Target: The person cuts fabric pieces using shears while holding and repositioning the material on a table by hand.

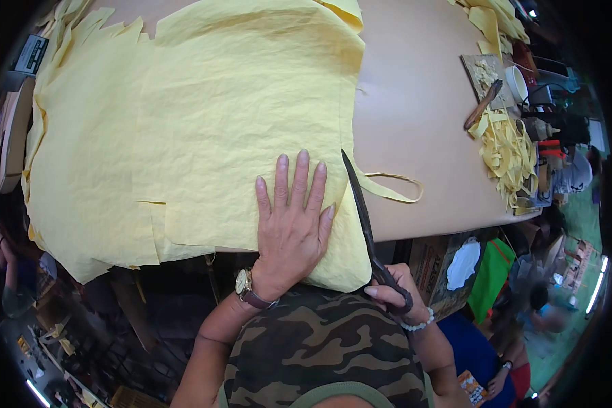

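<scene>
A large sheet of yellow fabric (217,109) covers much of the table and hangs over its near edge. My left hand (292,211) lies flat on it, fingers stretched out and slightly apart. At the fabric's right edge, my right hand (396,292) is wrapped round the handles of dark scissors (364,214). Their blades point away from me along that edge, and they look closed or nearly so. A narrow yellow strip (391,194) curls out onto the table just right of the blades.
On the table's right side (421,115) lie a pile of yellow scraps (503,153), a board (486,75) with a brown wooden-looking tool (484,105), and a white bowl (515,83). Below the edge stands a cardboard box (432,268). Another person's hand (500,377) shows at lower right.
</scene>
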`<act>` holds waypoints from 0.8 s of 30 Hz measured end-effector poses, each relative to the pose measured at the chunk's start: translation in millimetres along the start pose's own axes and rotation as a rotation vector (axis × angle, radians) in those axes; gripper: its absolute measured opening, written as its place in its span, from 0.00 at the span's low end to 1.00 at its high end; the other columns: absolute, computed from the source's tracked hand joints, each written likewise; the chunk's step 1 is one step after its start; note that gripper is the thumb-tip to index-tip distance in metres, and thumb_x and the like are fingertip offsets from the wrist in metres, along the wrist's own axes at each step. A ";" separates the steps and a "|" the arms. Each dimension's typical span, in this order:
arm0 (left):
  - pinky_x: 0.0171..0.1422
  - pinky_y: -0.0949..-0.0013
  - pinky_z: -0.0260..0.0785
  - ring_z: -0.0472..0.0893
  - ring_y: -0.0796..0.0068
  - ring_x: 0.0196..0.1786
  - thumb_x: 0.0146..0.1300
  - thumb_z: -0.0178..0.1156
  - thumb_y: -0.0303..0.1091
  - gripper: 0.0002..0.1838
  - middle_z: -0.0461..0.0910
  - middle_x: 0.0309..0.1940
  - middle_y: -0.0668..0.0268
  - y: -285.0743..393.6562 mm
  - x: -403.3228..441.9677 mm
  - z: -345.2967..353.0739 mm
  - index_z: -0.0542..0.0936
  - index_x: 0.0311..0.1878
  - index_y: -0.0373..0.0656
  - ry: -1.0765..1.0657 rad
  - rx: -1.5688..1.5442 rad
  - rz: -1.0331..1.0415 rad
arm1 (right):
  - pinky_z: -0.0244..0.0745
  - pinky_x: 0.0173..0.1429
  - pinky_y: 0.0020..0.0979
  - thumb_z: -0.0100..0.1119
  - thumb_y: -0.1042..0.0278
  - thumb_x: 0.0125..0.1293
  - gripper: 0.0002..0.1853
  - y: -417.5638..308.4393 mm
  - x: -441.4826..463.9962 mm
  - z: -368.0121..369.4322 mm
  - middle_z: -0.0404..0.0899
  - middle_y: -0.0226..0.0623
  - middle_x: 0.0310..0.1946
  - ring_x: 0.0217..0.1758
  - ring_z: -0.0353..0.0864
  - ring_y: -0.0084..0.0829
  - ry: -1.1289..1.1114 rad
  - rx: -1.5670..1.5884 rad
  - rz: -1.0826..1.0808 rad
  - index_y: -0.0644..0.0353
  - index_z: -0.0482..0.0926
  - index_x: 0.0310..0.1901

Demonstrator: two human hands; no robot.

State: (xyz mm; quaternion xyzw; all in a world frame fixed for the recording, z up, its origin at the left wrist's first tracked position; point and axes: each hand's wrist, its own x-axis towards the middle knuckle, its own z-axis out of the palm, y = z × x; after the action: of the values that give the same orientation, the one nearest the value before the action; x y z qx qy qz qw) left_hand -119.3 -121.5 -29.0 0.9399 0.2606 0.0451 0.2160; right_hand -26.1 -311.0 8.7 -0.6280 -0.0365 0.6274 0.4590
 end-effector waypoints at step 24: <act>0.69 0.46 0.28 0.44 0.52 0.71 0.61 0.46 0.41 0.30 0.48 0.68 0.55 0.0 -0.7 0.7 0.57 0.66 0.43 -0.004 0.023 0.014 | 0.55 0.20 0.16 0.62 0.70 0.53 0.09 2.0 -0.2 7.7 0.69 0.22 0.13 0.16 0.64 0.11 0.083 -0.068 -0.069 0.63 0.74 0.22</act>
State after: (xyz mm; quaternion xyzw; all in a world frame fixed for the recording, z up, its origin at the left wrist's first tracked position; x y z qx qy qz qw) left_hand -119.8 -122.1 -29.7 0.9442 0.2541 0.0419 0.2055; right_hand -33.6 -308.2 9.2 -0.6671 -0.0604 0.5832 0.4596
